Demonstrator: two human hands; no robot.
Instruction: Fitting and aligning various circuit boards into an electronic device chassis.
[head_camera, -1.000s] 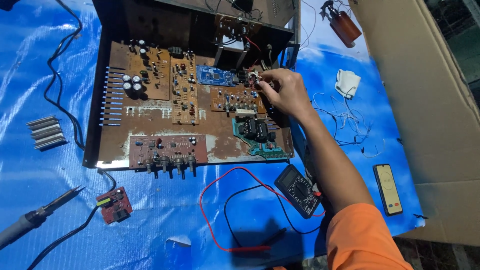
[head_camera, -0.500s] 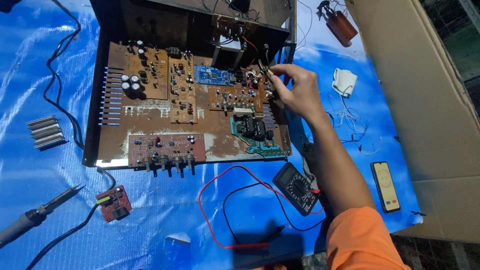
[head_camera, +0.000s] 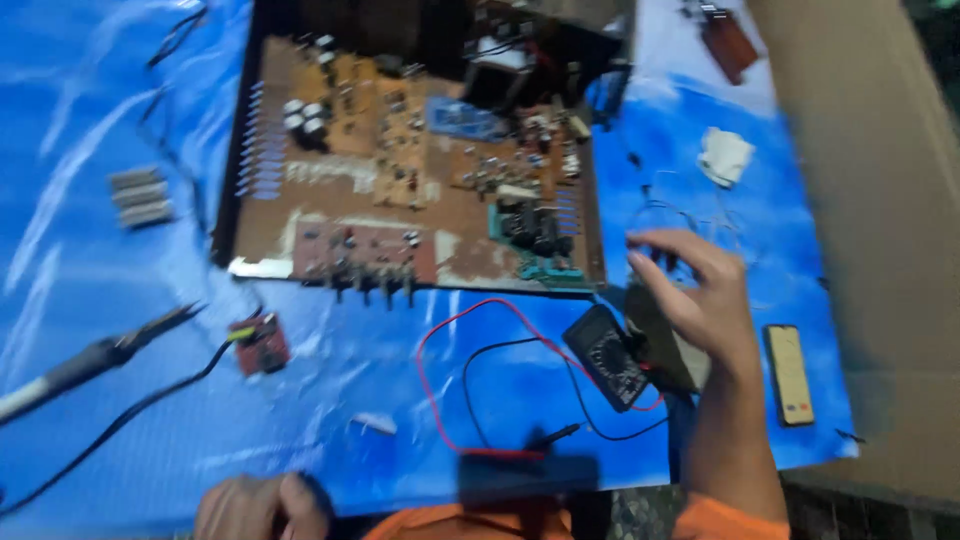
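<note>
Surface: your blue tarp (head_camera: 700, 200).
On it: open amplifier chassis (head_camera: 410, 170); multimeter (head_camera: 607, 356) just below-right; soldering iron (head_camera: 90, 360) below-left.

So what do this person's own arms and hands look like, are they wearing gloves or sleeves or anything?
No gloves: both hands are bare. The right hand leads into a bare forearm, and a short orange sleeve shows at the bottom edge of the picture. Only the knuckles of the left hand show, next to more orange cloth. No rings, watch or wristbands are visible, though the picture is blurred.
</note>
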